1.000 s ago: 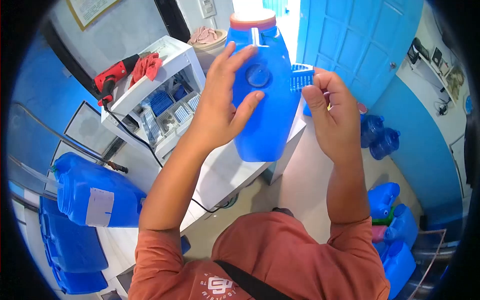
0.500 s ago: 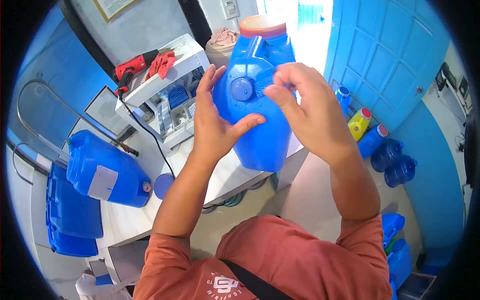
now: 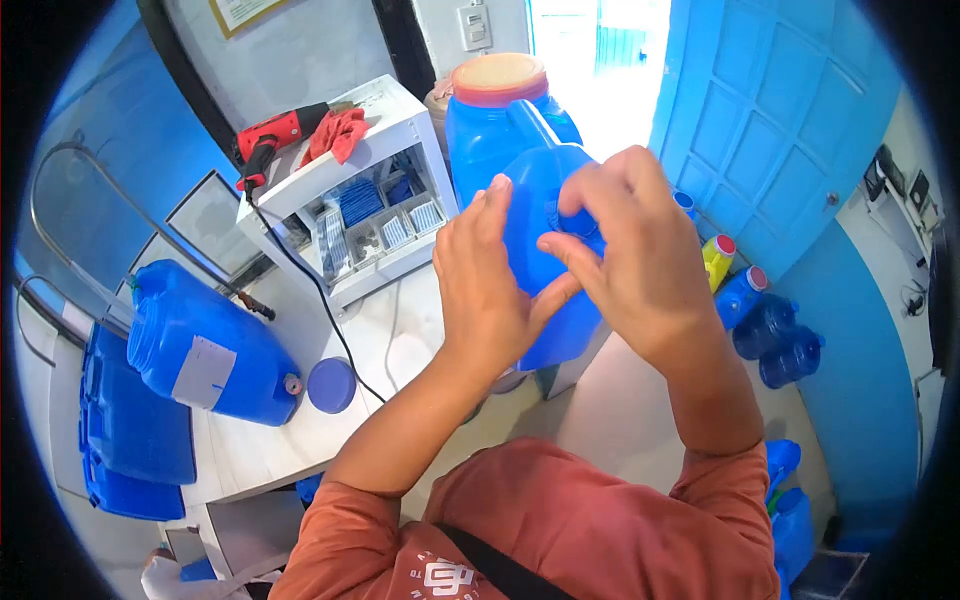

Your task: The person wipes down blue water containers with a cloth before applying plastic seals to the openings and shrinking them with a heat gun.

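A blue plastic water jug (image 3: 545, 335) with a moulded handle (image 3: 533, 122) stands tilted in front of me at the counter's edge. My left hand (image 3: 485, 280) is braced along its left side, fingers up and thumb across the front. My right hand (image 3: 625, 255) is curled over the jug's round opening, with a ribbed blue cap (image 3: 552, 213) between thumb and fingers. The opening itself is mostly hidden under that hand.
A blue container with an orange lid (image 3: 500, 75) stands behind the jug. To the left are a white shelf (image 3: 350, 175) with a red heat gun (image 3: 275, 135), a blue dispenser (image 3: 215, 345) and a round lid (image 3: 331, 385). Several bottles (image 3: 770, 325) line the floor at right.
The jug now appears farther right and lower. My right hand has moved the ribbed cap over the opening, covering the round blue plug that was visible before.
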Tool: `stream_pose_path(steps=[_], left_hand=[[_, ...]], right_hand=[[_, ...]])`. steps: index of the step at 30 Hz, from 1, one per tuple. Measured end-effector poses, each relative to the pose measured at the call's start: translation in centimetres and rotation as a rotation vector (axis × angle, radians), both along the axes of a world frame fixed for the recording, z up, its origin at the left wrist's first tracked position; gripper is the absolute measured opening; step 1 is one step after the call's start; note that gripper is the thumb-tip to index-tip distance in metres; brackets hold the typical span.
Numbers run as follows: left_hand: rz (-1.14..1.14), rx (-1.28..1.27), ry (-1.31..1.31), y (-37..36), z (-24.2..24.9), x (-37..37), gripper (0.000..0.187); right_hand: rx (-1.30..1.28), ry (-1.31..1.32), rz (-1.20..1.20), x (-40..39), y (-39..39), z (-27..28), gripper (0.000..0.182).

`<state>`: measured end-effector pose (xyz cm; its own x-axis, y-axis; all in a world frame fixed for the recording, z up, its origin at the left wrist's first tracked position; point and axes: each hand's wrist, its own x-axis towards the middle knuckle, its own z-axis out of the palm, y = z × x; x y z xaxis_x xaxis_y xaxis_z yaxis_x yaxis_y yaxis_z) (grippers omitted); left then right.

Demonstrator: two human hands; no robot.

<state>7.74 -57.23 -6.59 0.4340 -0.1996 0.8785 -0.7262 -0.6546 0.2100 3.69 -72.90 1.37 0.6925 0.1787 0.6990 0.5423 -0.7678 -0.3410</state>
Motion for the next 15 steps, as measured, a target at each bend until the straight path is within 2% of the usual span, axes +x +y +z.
stream_pose_path(steps=[1, 3, 8, 11, 13, 15], left_hand=[[-0.041, 0.013, -0.01, 0.4, -0.1, 0.1, 0.103], [-0.088, 0.02, -0.013, 0.8, -0.4, 0.4, 0.103], [-0.182, 0.055, -0.056, 2.0, 0.2, 1.8, 0.103], [-0.231, 0.071, -0.068, 3.1, 0.5, 2.9, 0.103], [-0.32, 0.097, -0.017, 3.9, 0.8, 3.4, 0.104], [-0.38, 0.108, 0.025, 5.3, 1.5, 4.1, 0.108]], right_hand=[[0.135, 0.043, -0.014, -0.2, 0.3, 0.0, 0.032], [0.143, 0.025, -0.048, 0.2, 0.3, -0.8, 0.037], [0.133, 0.006, -0.039, 1.2, -0.5, -1.8, 0.048], [0.038, -0.073, -0.037, 1.7, 0.5, -1.8, 0.052], [-0.02, -0.118, -0.21, 2.2, 1.3, -2.4, 0.051], [0.033, -0.179, -0.213, 3.0, 1.9, -3.7, 0.056]])
